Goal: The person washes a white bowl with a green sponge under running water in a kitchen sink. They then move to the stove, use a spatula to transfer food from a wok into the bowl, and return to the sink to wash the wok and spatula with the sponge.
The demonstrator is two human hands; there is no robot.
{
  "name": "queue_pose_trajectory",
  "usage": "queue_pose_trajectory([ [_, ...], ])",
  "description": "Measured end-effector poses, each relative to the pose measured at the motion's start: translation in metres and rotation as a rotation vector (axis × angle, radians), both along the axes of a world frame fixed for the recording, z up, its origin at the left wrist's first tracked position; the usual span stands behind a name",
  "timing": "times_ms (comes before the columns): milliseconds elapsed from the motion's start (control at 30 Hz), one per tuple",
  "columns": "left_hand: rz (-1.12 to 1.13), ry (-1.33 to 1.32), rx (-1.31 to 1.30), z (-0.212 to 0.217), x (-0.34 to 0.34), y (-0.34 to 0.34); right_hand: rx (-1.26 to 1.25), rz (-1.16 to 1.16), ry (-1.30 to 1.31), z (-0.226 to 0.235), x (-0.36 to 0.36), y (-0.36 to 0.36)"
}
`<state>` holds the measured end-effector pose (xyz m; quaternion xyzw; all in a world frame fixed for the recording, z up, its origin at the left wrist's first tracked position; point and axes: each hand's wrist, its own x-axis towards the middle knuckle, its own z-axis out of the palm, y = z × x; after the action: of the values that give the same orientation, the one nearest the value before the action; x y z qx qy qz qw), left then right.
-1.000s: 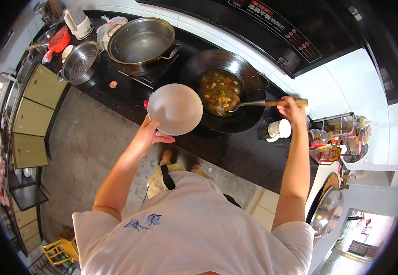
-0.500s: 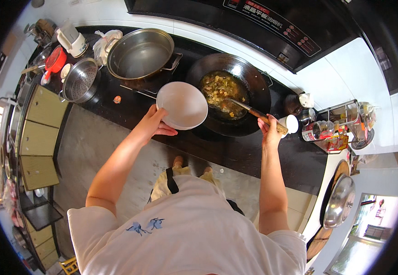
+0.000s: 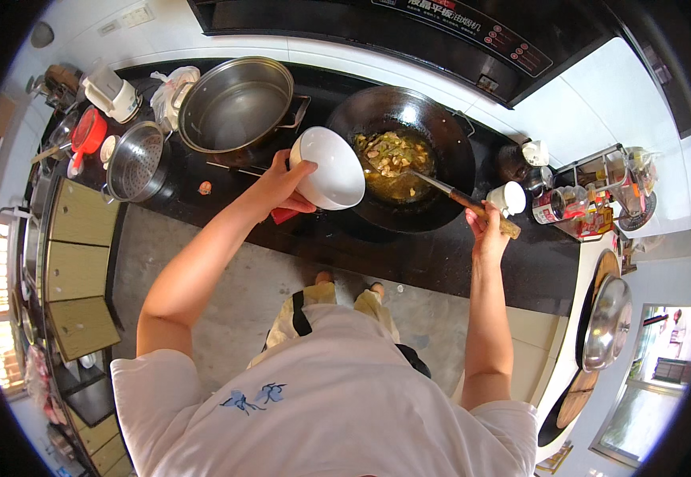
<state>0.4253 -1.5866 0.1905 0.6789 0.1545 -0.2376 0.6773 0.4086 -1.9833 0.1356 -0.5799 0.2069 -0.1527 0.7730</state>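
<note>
My left hand (image 3: 286, 188) grips the rim of a white bowl (image 3: 331, 168), thumb over the edge and fingers beneath. The bowl looks empty inside and tips toward the wok, at its left edge. In the black wok (image 3: 453, 159), chopped food (image 3: 393, 155) in yellowish liquid fills the bottom. My right hand (image 3: 486, 226) is closed round the wooden handle of a long cooking utensil (image 3: 461, 196); its metal shaft runs down into the wok and its head is hidden in the food. A white cup (image 3: 508, 199) stands just beyond my right hand.
A large metal pot (image 3: 236, 107) stands left of the wok, with a steamer pot (image 3: 136, 163) and a red-handled strainer (image 3: 91, 131) farther left. On the right are a condiment rack (image 3: 592, 187) and a lidded wok (image 3: 606, 324). The range hood (image 3: 441, 40) overhangs the back.
The bowl has shifted slightly up and right and tips more toward the wok. My right hand has drawn back a little to the right with the utensil. A red object now shows beneath my left hand.
</note>
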Motion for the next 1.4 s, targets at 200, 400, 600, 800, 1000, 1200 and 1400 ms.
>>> queue_pose_trajectory([
  [200, -0.055, 0.005, 0.12, 0.002, 0.027, -0.011, -0.075, 0.012, 0.008, 0.028, -0.001, -0.009],
  [400, -0.098, 0.055, 0.131, -0.004, 0.047, -0.039, -0.123, 0.015, -0.017, 0.069, 0.0, -0.016],
  [600, 0.015, 0.173, -0.27, -0.035, 0.063, -0.076, -0.145, 0.054, -0.078, 0.098, -0.006, -0.012],
  [800, 0.107, 0.13, -0.592, -0.051, 0.057, -0.1, -0.289, 0.092, -0.131, 0.112, -0.023, 0.002],
  [1000, 0.128, 0.123, -0.769, -0.06, 0.049, -0.106, -0.647, 0.305, -0.45, 0.127, -0.037, 0.01],
  [1200, 0.147, 0.109, -0.823, -0.06, 0.042, -0.109, -1.222, 0.435, -0.53, 0.163, -0.049, 0.021],
  [1400, 0.188, 0.091, -0.798, -0.058, 0.039, -0.108, -1.004, 0.334, -0.611, 0.156, -0.042, 0.007],
])
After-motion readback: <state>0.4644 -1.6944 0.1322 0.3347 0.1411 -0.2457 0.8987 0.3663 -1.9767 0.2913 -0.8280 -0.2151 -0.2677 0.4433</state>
